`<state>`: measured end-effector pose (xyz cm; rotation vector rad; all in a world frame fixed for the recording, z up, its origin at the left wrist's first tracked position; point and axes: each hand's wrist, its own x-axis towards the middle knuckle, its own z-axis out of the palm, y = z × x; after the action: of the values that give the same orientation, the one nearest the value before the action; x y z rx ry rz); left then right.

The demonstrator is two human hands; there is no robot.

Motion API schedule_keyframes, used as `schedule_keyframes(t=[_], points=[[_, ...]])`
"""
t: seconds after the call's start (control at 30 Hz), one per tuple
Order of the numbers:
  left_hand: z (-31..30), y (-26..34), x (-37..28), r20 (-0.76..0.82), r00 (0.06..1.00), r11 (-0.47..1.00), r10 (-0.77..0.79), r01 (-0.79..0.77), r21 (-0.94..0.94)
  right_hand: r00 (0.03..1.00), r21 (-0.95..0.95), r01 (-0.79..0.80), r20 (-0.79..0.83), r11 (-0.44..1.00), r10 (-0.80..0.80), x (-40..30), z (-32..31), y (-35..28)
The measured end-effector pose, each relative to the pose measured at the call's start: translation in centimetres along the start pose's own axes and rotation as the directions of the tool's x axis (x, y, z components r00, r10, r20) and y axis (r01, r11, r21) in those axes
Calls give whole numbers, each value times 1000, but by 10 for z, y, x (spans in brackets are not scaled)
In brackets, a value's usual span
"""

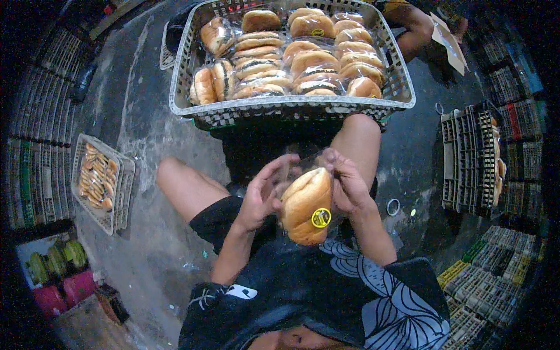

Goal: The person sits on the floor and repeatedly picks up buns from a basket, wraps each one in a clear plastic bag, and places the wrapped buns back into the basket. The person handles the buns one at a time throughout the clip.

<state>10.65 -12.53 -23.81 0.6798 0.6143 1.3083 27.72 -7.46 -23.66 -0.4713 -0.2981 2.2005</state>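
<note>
A bread bun in a clear plastic bag [305, 205], with a round yellow and black sticker on it, lies between my hands above my lap. My left hand [264, 190] is at the bun's left side, its fingers curved and partly blurred. At the bag's upper right, my right hand [345, 181] pinches the plastic between thumb and fingers. In front of my knees stands a grey plastic crate [293, 105] with rows of bagged buns [315, 63], some showing a dark filling.
A smaller crate of buns [124, 175] stands on the floor at left. Stacked crates [470, 162] with buns are at right. Another person's bent leg [411, 28] is at the upper right, near a cardboard piece [449, 43]. A ring-shaped roll [393, 207] lies beside my right arm.
</note>
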Motion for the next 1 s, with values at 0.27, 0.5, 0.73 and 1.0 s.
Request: schedule_keyframes(t=[0.27,0.5,0.73,1.0], points=[[12,-21,-9,-65,972,935,228,-200,292,979,-296,-162,-172,941,114,5,-5,19],[3,-18,-17,-278,932,944,232,-146,297,823,-822,520,411,230,-391,-6,9,14],[12,-18,-1,-233,971,982,-52,92,166,990,-763,138,115,631,-77,-14,12,5],[18,-18,-17,-376,920,876,111,89,475,960,-896,110,-16,430,-280,-5,13,20]])
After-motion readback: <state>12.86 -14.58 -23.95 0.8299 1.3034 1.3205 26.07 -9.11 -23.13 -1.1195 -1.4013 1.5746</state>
